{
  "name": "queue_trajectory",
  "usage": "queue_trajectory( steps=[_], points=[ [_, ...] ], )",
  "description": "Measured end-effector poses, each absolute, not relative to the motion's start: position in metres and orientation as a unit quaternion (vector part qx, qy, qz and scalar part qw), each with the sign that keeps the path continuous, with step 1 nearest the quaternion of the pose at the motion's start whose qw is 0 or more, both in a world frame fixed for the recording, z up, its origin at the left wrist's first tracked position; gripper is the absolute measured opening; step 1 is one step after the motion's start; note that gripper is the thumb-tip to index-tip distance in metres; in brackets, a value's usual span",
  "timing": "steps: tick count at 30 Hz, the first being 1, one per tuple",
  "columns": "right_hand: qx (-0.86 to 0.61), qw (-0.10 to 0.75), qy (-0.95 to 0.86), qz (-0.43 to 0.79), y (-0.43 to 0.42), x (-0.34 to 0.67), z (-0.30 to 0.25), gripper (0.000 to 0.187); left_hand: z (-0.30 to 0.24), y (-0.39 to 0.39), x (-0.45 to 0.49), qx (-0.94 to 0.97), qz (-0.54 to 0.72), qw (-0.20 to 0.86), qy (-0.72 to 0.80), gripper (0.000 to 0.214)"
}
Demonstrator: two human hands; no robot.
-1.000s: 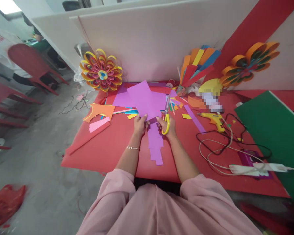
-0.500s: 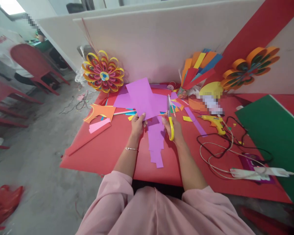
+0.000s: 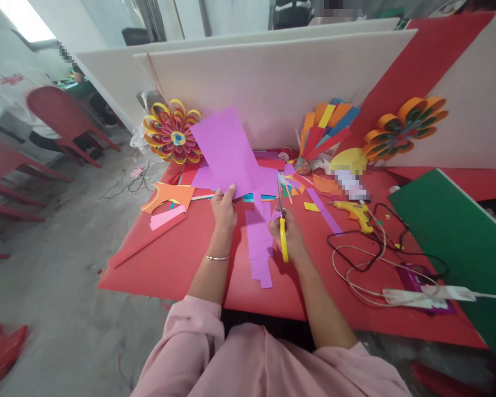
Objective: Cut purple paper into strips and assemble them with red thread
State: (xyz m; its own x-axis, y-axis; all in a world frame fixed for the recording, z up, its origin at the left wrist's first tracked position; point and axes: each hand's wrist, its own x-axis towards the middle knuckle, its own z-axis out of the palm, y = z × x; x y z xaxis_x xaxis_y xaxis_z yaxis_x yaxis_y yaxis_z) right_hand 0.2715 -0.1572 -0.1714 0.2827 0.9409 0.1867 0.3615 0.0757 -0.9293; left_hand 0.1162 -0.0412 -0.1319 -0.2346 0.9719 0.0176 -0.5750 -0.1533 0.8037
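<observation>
My left hand point(image 3: 225, 209) pinches the lower edge of a purple paper sheet point(image 3: 225, 146), raised and tilted above the table. In my right hand point(image 3: 291, 234) is a pair of scissors point(image 3: 283, 237) with yellow handles, its blades pointing up and away. The scissors are apart from the raised sheet. A narrow purple strip point(image 3: 258, 203) shows at the sheet's lower right corner; whether it is still joined I cannot tell. Below, overlapping purple paper pieces point(image 3: 259, 248) lie on the red table covering. Another purple sheet point(image 3: 202, 175) lies behind the raised one.
To the right are a yellow glue gun point(image 3: 355, 212), tangled cables point(image 3: 351, 275) and a green board point(image 3: 458, 237). Paper flowers point(image 3: 177, 138) and a cup of coloured strips point(image 3: 302, 165) stand by the white panel point(image 3: 273, 82). Orange paper scraps point(image 3: 176, 194) lie left.
The raised purple sheet has moved up and left with my left hand. My right hand has lowered slightly with the scissors. A narrow purple strip now shows below the sheet.
</observation>
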Motion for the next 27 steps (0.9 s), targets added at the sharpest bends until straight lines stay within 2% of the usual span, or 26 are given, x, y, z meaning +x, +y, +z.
queue_trajectory(
  steps=[5, 13, 19, 27],
  points=[
    [-0.587, 0.498, -0.538, 0.343, -0.147, 0.268, -0.162, 0.063, -0.114, -0.027, 0.122, 0.271, 0.696, 0.561, 0.358, 0.043],
    [-0.507, 0.533, -0.552, 0.392, -0.1, 0.249, -0.157, 0.062, -0.099, -0.001, 0.134, 0.31, 0.687, 0.556, 0.351, 0.036],
    [-0.501, 0.527, -0.559, 0.398, -0.084, 0.24, -0.156, 0.061, -0.095, 0.009, 0.126, 0.334, 0.679, 0.554, 0.347, 0.032],
    [-0.501, 0.512, -0.594, 0.366, -0.08, 0.245, -0.15, 0.07, -0.086, 0.008, 0.119, 0.351, 0.673, 0.567, 0.321, 0.036]
  ],
)
